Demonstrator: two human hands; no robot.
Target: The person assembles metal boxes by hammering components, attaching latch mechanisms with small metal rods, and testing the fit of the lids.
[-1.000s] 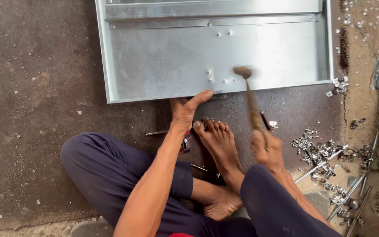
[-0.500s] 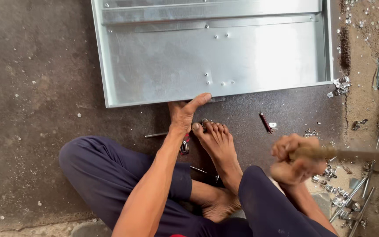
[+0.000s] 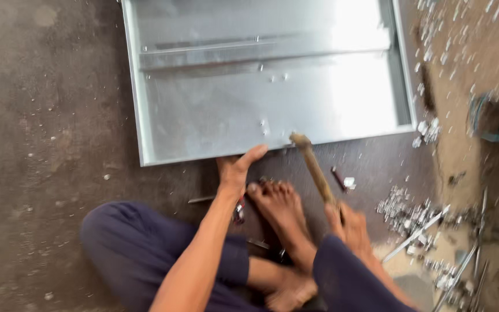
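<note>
I'm looking down at a dark, rough concrete floor (image 3: 47, 144), dusty and flecked with pale chips, with a sandy strip of ground off beyond my right hand. Just ahead of both hands lies a shallow galvanised metal tray (image 3: 215, 115), bright where the light catches it, its folded near rim facing me. My left hand (image 3: 235, 170) rests against that near rim, thumb stretched out along the edge and fingers tucked down at it; I can't tell whether it actually grips the lip or only steadies it. My right hand (image 3: 347, 222) is wrapped tight round the wooden handle of a hammer (image 3: 313, 164), whose head sits at the tray's near edge, just beside my left thumb. My bare foot (image 3: 278, 208) lies between the two hands. Out past my right hand a scatter of small metal scraps (image 3: 411, 216) and thin rods litters the floor.
</note>
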